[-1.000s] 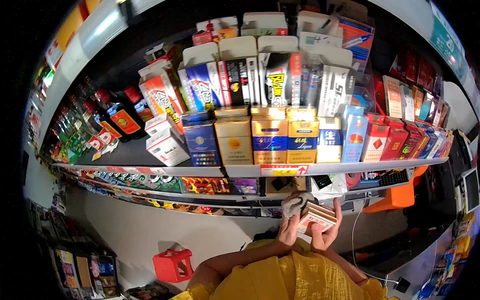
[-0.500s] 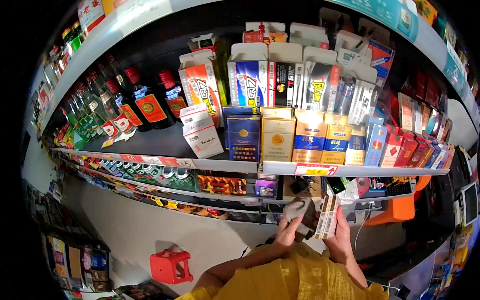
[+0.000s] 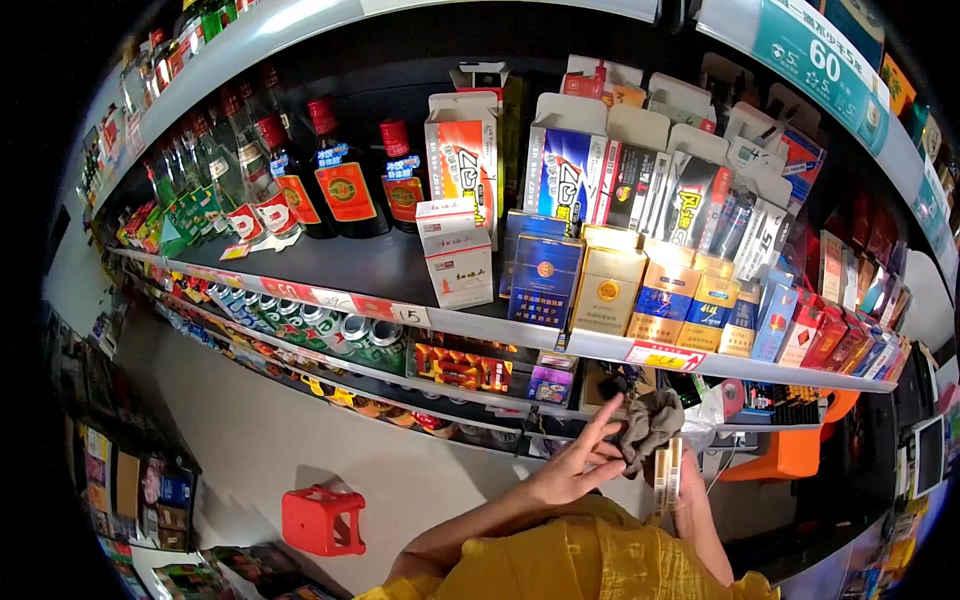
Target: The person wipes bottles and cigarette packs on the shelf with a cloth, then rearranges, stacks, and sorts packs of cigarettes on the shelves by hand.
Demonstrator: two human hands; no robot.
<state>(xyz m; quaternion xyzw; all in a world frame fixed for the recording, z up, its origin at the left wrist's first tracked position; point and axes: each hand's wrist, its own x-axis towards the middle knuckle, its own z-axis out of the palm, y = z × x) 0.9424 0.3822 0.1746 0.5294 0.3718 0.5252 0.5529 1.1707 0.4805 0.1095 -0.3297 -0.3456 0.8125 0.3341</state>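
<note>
My left hand (image 3: 575,465) is open, its fingers stretched out toward a crumpled grey-brown cloth (image 3: 652,425); I cannot tell whether its fingertips touch it. The cloth bunches just above two slim cigarette packs (image 3: 667,475) with barcodes on their narrow sides. My right hand (image 3: 690,490) is closed round these packs from the right, its fingers partly hidden. Whether the right hand also pinches the cloth cannot be made out. Ahead, on the shelf, stand a dark blue cigarette pack (image 3: 543,281), a gold pack (image 3: 606,291) and a white pack (image 3: 460,268).
Red-capped dark bottles (image 3: 345,185) stand at the shelf's left. Open cartons (image 3: 563,170) rise behind the packs. The shelf edge (image 3: 540,338) runs above my hands. Cans (image 3: 355,335) line a lower shelf. A red stool (image 3: 323,522) stands on the floor, and an orange seat (image 3: 785,450) lies right.
My left hand has loosened from the cloth and spread its fingers. The cloth now sits higher, beside the packs. The packs have turned a little and the camera view has shifted.
</note>
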